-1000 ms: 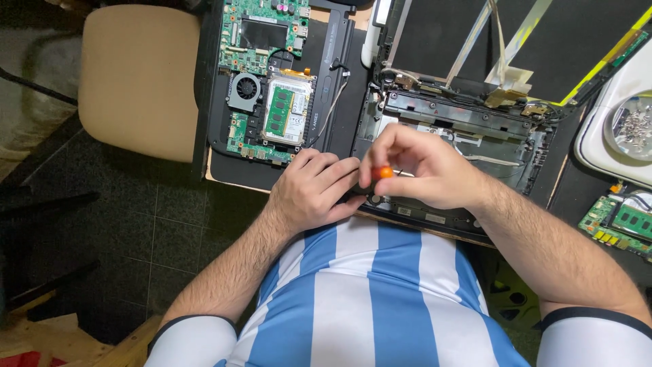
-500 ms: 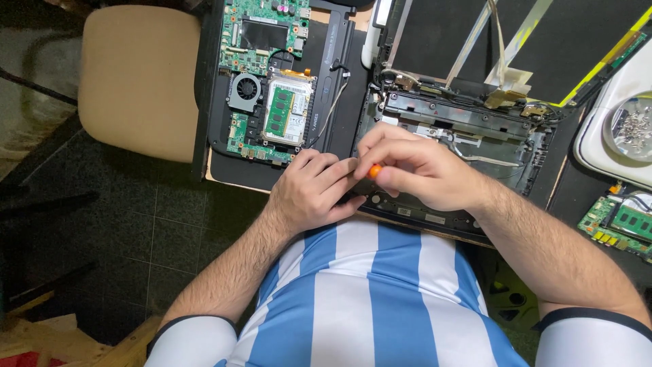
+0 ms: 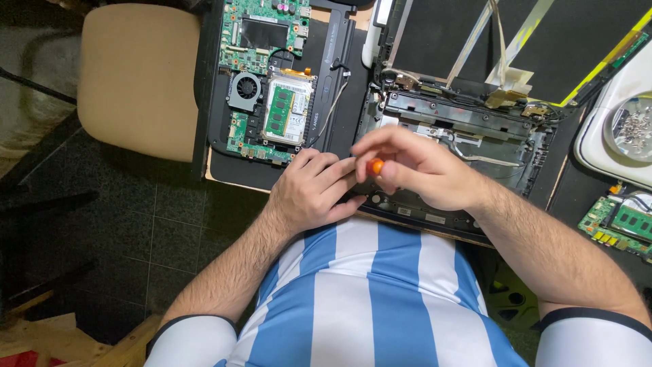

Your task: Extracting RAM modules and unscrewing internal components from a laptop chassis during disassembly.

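An opened black laptop shell (image 3: 475, 129) lies in front of me, its insides bare. My right hand (image 3: 418, 170) is closed around a small screwdriver with an orange handle (image 3: 375, 166), held over the shell's near left corner; the tip is hidden by my fingers. My left hand (image 3: 309, 190) rests beside it on the shell's near edge, its fingertips touching the tool near the right hand. A green motherboard (image 3: 265, 75) with a fan and a memory module sits in a black base to the left.
A tan stool seat (image 3: 136, 78) stands at the left over the dark tiled floor. A white dish (image 3: 604, 153) holding a round tin of screws (image 3: 633, 128) is at the right edge, and a loose green circuit board (image 3: 621, 228) lies below it.
My right hand has shifted slightly left and turned, so the orange handle now sits closer to my left fingertips. The left hand stayed in place.
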